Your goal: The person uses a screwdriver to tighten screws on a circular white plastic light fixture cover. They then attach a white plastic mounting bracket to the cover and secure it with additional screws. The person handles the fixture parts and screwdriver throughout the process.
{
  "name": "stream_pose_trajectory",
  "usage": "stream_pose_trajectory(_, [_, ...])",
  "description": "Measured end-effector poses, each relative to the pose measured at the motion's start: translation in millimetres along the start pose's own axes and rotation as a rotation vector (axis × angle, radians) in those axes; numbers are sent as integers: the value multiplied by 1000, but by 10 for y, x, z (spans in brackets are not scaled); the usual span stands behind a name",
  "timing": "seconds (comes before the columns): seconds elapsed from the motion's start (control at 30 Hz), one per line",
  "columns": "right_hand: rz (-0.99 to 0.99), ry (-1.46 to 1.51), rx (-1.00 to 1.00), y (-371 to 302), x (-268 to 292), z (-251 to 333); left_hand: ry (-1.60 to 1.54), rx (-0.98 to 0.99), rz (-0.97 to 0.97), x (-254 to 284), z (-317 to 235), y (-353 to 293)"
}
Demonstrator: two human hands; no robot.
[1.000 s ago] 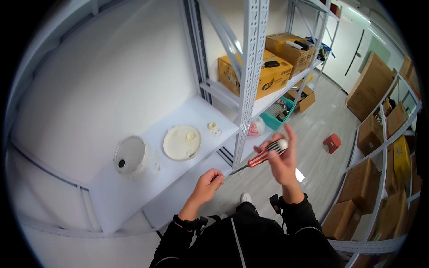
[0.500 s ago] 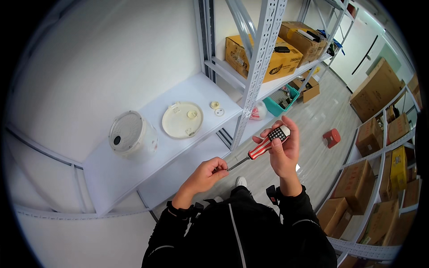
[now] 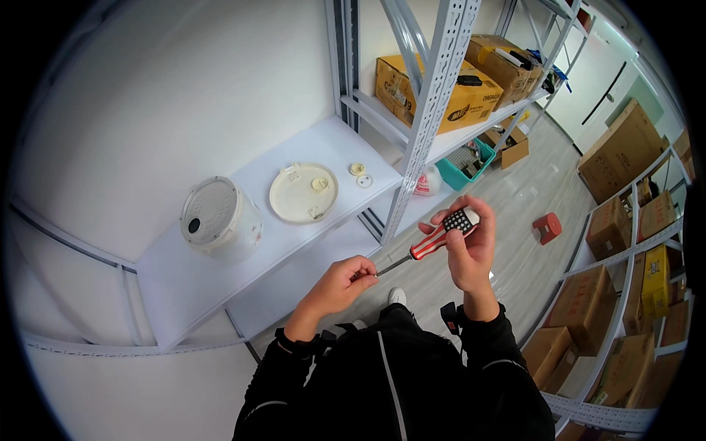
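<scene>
A screwdriver (image 3: 429,245) with a red-and-white striped, black-checked handle slants in front of my body. My right hand (image 3: 475,257) is closed around its handle. At the lower end of the metal shaft, the fingers of my left hand (image 3: 338,285) pinch together on the tip; any small piece between them is too small to make out. Beyond my hands, on the white shelf (image 3: 283,253), stand a whitish round tub (image 3: 246,228) with a black oval on top and a flat cream round cover (image 3: 290,204). A small cream cap (image 3: 357,169) and a thin white disc (image 3: 365,181) lie beside them.
A perforated metal upright (image 3: 434,95) rises at the shelf's right end. Past it are cardboard boxes (image 3: 478,106) and a teal basket (image 3: 460,176). A red stool (image 3: 546,228) stands on the floor. Shelving with cartons (image 3: 581,298) lines the right side.
Both hands keep their hold on the screwdriver, with the left fingers shifted very slightly at its tip. The view has moved a little, so the shelf items appear slightly displaced.
</scene>
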State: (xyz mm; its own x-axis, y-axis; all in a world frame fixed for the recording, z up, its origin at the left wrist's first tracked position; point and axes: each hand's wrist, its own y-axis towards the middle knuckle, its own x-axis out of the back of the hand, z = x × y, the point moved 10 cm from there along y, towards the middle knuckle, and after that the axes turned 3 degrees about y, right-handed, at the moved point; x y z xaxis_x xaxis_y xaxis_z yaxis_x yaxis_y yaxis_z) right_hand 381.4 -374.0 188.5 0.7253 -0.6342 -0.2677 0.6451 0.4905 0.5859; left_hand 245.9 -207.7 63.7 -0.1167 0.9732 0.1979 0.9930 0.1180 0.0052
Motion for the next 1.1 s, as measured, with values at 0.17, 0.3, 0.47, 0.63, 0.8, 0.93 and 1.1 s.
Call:
stream_pose_trajectory(0.17, [27,-128,34,-47,-27,22,164,-84,-58,19,-131,20])
stream_pose_trajectory(0.3, [19,-359,6,-61,76,-84,318,-138,-125,103,-195,-13])
stream_pose_trajectory(0.47, [76,-278,-236,-43,-105,-225,358,-164,-238,298,-205,-80])
stream_pose_trajectory(0.63, [92,-252,-197,72,-272,-301,366,-146,-325,501,-175,-110])
stream_pose_trajectory(0.8, [135,-222,-228,204,-450,-505,379,-144,-428,714,-162,-124])
stream_pose_trajectory(0.93, [147,-202,-232,326,-448,-806,405,-17,-506,915,101,-34])
stream_pose_trajectory(1.1, [138,-214,-240,540,-374,-1276,486,224,-520,1194,498,197])
